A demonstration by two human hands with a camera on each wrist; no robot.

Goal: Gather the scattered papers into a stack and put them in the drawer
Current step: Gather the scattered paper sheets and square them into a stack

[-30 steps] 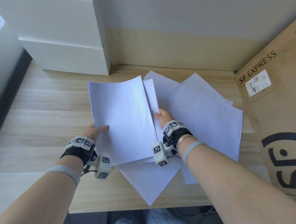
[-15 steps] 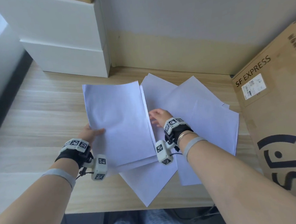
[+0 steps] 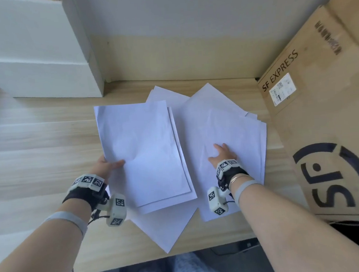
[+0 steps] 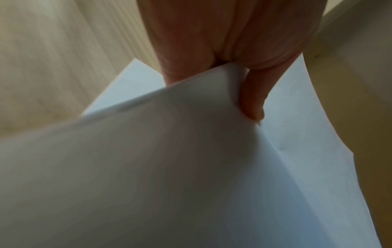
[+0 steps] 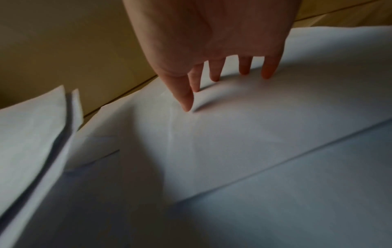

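Observation:
A small stack of white sheets (image 3: pixel 141 151) is held at its left edge by my left hand (image 3: pixel 108 165), thumb on top and fingers underneath; the left wrist view shows the thumb (image 4: pixel 252 100) pinching the held sheets (image 4: pixel 169 167). More white papers (image 3: pixel 233 127) lie fanned out on the wooden desk (image 3: pixel 37 150) to the right. My right hand (image 3: pixel 221 154) rests on them with straight, spread fingers, and its fingertips (image 5: pixel 267 73) press the top loose sheet (image 5: pixel 233 125). One sheet (image 3: pixel 166 228) pokes out toward the desk's front edge. No open drawer shows.
A white box-like unit (image 3: pixel 37 60) stands at the back left. A large SF Express cardboard box (image 3: pixel 326 115) fills the right side, close to the loose papers. A beige wall panel (image 3: pixel 179 57) backs the desk. My knees (image 3: pixel 175 270) show below the front edge.
My right hand has left the stack's right edge and moved right onto the fanned loose papers. The left hand keeps its hold on the stack, which sits slightly lower and flatter.

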